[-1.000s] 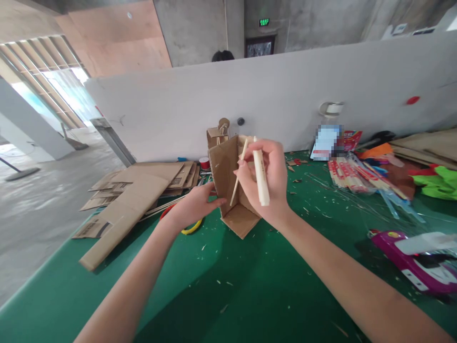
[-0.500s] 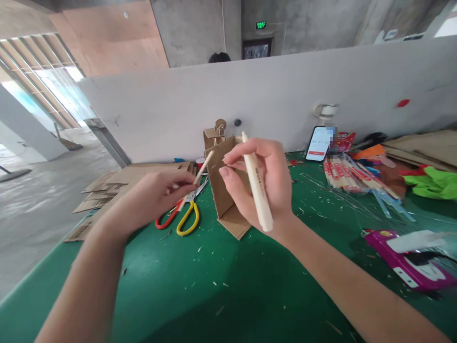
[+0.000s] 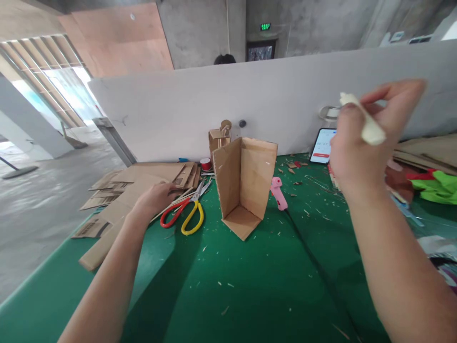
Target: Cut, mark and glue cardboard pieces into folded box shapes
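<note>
In my raised right hand [image 3: 371, 136] is a cream-coloured, marker-like tube [image 3: 367, 121], gripped at a slant in front of the white partition. My left hand [image 3: 155, 202] is low on the left, over thin wooden sticks [image 3: 183, 194] and flat cardboard. Its fingers are drawn together; what they hold is hidden. Just to its right lie scissors [image 3: 194, 202] with one red and one yellow handle, blades slightly apart. A folded cardboard corner piece [image 3: 246, 181], two walls on a base, stands upright mid-table, apart from both hands.
A pink glue gun [image 3: 279, 193] lies behind the corner piece, its dark cord trailing forward. Stacked cardboard sheets [image 3: 146, 174] lie left. A smaller cardboard model [image 3: 216, 138] and red spool [image 3: 205, 164] stand behind. A phone [image 3: 320, 146] leans against the partition. Scraps dot the green table.
My right hand has swung right and up with the cream tube, uncovering the corner piece and glue gun. My left hand has moved left and down; the stick no longer stands up from its fingers.
</note>
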Tool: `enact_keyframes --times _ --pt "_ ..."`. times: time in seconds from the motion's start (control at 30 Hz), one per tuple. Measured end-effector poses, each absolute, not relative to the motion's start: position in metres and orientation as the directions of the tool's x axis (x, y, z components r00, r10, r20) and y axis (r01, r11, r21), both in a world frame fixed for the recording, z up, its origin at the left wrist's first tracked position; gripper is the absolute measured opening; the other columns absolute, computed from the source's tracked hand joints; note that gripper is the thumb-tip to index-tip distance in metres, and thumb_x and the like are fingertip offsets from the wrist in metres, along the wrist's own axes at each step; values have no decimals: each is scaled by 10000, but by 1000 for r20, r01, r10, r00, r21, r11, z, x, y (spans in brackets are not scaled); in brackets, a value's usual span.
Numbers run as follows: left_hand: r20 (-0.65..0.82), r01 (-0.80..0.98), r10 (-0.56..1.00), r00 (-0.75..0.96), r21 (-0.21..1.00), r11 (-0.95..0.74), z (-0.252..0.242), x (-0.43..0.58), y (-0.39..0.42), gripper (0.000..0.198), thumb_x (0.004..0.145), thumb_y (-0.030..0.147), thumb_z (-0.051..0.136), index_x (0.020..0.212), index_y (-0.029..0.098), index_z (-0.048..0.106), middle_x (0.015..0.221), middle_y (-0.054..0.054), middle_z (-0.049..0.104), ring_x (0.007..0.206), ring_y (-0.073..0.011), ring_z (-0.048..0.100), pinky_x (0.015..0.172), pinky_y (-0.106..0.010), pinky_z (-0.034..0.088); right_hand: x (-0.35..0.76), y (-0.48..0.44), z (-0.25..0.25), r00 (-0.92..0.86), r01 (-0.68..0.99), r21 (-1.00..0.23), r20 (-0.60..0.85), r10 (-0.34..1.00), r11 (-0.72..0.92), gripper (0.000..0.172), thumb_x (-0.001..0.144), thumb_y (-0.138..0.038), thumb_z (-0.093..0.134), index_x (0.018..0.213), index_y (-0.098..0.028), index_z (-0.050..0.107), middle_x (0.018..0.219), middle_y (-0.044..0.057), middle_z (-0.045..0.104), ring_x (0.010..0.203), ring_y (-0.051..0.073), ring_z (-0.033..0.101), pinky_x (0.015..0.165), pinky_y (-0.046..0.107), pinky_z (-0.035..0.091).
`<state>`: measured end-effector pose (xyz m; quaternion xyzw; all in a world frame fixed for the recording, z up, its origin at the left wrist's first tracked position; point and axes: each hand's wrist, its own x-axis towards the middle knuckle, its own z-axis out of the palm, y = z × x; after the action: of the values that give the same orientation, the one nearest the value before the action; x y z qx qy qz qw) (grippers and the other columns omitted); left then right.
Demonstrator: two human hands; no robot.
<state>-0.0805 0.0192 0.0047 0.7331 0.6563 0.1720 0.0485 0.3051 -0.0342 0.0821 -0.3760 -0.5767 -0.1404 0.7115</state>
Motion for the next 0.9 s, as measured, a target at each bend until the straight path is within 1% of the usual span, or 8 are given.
enact_keyframes --times 0.13,0.27,0.37,0.47,0.57,0.7,0.8,0.9 --pt "87 904 967 240 344 -255 32 -54 -4 535 749 395 570 1238 178 564 1248 -109 627 1088 -251 616 901 -312 486 318 -26 76 -3 830 -297 843 538 471 197 812 -184 597 988 -267 571 769 30 618 603 164 550 573 329 412" --pt "47 793 917 395 486 -367 51 -30 -24 598 780 405 570 1335 203 472 1311 -90 589 1158 -230 586 962 -321 481 314 -27 52 -226 878 -182 658 719 443 213 771 -244 629 984 -246 616 818 54 658 714 227 595 582 350 444" --pt "237 718 893 383 532 -449 52 -24 -24 506 811 254 501 1315 206 499 1326 -68 576 1194 -207 558 988 -326 476 301 -29 15 -438 844 -44 519 734 534 110 804 -205 558 894 -211 622 805 67 647 827 262 590 709 412 493" --pt "360 698 868 341 522 -490 46 -27 -19 522 803 190 477 1324 221 502 1474 -51 414 1326 -233 422 1037 -362 441 287 -30 -25 -504 824 29 493 709 566 174 816 -163 525 959 -162 623 984 134 656 951 292 583 856 473 482" --pt "403 643 836 373 536 -546 40 -33 -16 536 817 185 450 1351 224 477 1568 -30 216 1378 -247 338 1029 -345 450 280 -26 -57 -524 815 13 446 726 580 191 825 -135 505 951 -160 646 972 140 655 976 298 591 852 478 496" --pt "437 679 807 398 450 -579 32 -39 -9 631 780 121 403 1399 241 419 1587 -17 134 1397 -249 301 1037 -339 437 281 -20 -76 -536 805 9 439 721 593 285 843 -129 483 1076 -173 642 1093 149 635 1079 305 571 931 505 466" --pt "274 814 868 415 314 -488 20 -41 -1 656 754 118 416 1402 217 419 1562 -52 230 1404 -248 285 1064 -325 389 283 -21 -75 -494 828 11 487 720 561 325 835 -124 481 1132 -154 609 1160 170 609 1112 323 552 942 515 461" --pt "-9 946 954 300 130 -296 2 -38 7 480 818 265 453 1279 167 544 1356 -126 537 1248 -257 501 1019 -332 407 284 -24 -67 -365 851 -95 602 711 517 301 820 -109 461 1088 -157 589 1015 148 650 990 309 600 830 479 517"
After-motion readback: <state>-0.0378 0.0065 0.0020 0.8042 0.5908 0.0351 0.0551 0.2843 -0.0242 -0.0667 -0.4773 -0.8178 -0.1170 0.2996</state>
